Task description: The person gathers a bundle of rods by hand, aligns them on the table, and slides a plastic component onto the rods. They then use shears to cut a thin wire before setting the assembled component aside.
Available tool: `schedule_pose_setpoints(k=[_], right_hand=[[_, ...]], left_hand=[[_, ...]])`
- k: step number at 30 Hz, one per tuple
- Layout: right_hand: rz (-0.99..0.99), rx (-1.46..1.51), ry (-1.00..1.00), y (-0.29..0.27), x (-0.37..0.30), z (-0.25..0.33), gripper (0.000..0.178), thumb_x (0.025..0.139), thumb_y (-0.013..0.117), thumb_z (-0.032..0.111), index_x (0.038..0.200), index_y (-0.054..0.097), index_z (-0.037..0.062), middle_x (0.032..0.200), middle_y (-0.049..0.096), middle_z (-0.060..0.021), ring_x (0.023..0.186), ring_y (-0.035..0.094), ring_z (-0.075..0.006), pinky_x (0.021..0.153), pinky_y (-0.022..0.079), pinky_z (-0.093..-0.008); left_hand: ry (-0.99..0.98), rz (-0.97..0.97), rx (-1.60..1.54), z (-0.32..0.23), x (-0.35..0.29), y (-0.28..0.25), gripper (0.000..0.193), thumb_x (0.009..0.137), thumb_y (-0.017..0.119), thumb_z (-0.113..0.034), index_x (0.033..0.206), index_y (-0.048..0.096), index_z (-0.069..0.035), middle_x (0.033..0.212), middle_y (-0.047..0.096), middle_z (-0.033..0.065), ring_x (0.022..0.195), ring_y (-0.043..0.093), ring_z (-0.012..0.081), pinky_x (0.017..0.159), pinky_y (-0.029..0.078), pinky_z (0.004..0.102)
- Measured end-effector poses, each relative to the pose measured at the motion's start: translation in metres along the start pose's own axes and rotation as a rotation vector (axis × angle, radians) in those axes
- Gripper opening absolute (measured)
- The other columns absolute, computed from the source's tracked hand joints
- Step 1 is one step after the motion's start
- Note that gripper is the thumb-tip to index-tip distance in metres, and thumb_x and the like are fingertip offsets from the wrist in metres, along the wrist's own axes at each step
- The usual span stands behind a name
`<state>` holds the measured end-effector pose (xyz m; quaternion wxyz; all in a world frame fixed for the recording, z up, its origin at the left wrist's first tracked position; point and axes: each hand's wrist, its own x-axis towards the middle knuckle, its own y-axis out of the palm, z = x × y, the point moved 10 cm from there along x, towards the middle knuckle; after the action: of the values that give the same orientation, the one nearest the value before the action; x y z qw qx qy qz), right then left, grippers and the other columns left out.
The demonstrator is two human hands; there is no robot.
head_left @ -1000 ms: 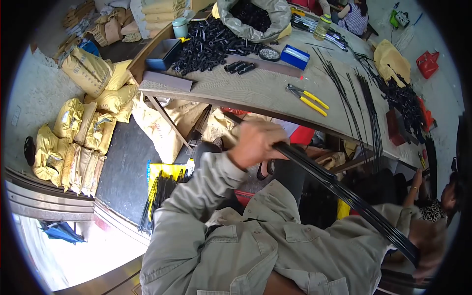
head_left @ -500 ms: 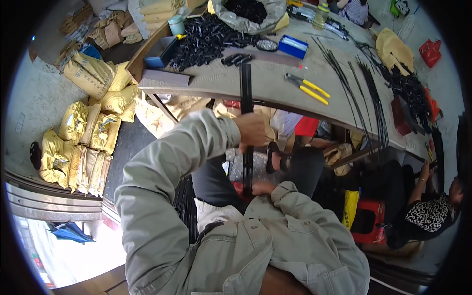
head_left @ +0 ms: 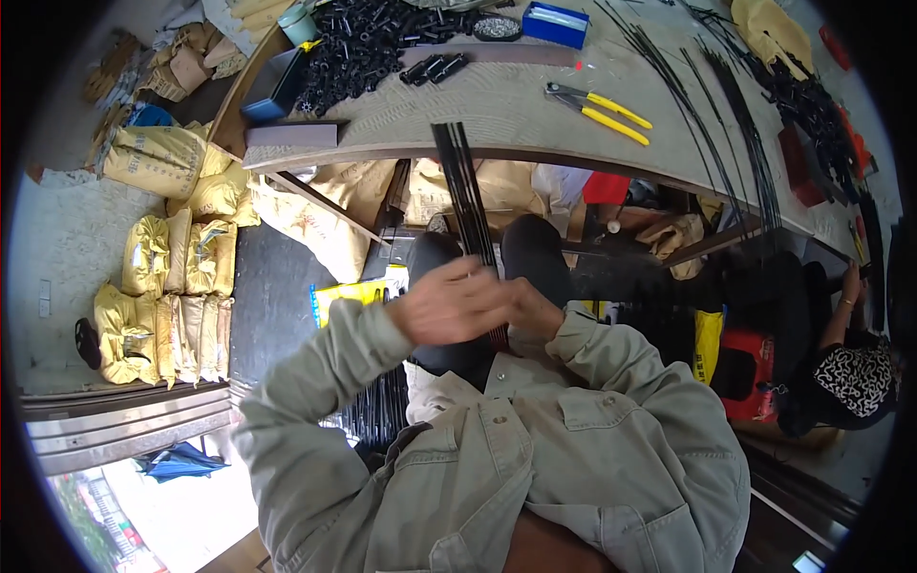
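Black rods (head_left: 458, 181) crossed by left hand (head_left: 449, 301), right hand (head_left: 535, 310) alongside; closure can't be told. Splay risked if held slack.

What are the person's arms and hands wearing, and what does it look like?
Both the left sleeve and the right sleeve are long, creased and pale grey-green, like the rest of the jacket. The left hand and right hand wear no gloves.
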<state>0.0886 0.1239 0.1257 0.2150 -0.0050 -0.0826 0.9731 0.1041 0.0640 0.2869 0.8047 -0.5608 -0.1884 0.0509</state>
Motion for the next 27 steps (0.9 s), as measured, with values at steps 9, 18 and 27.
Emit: schedule_pose_setpoints(k=[9, 18, 27], right_hand=[[0.240, -0.081, -0.073, 0.012, 0.003, 0.068, 0.027, 0.085, 0.055, 0.013, 0.108, 0.052, -0.0007, 0.102, 0.059, -0.0120, 0.092, 0.059, -0.0209, 0.080, 0.045, -0.0304], [0.458, -0.383, -0.593, -0.056, 0.095, 0.248, 0.029, 0.081, 0.055, 0.007, 0.110, 0.056, 0.0015, 0.110, 0.059, -0.0119, 0.109, 0.053, -0.0248, 0.091, 0.041, -0.0328], [-0.073, -1.188, -0.406, -0.165, 0.292, 0.158, 0.019, 0.077, 0.057, 0.010, 0.096, 0.063, 0.0098, 0.089, 0.063, -0.0068, 0.091, 0.057, -0.0262, 0.076, 0.043, -0.0393]], left_hand=[[-1.206, -1.171, -1.430, 0.040, -0.083, 0.038, 0.043, 0.093, 0.040, -0.038, 0.095, 0.055, 0.003, 0.079, 0.056, 0.0042, 0.064, 0.051, 0.0111, 0.056, 0.041, 0.0242], [-1.136, -1.634, -1.333, 0.070, -0.110, 0.050, 0.052, 0.093, 0.031, -0.048, 0.099, 0.050, -0.001, 0.075, 0.054, 0.0059, 0.063, 0.052, 0.0129, 0.055, 0.041, 0.0253], [-1.550, -1.192, -1.698, 0.096, -0.107, 0.124, 0.024, 0.094, 0.041, -0.026, 0.093, 0.048, -0.003, 0.068, 0.051, 0.0027, 0.052, 0.049, 0.0093, 0.048, 0.038, 0.0215]])
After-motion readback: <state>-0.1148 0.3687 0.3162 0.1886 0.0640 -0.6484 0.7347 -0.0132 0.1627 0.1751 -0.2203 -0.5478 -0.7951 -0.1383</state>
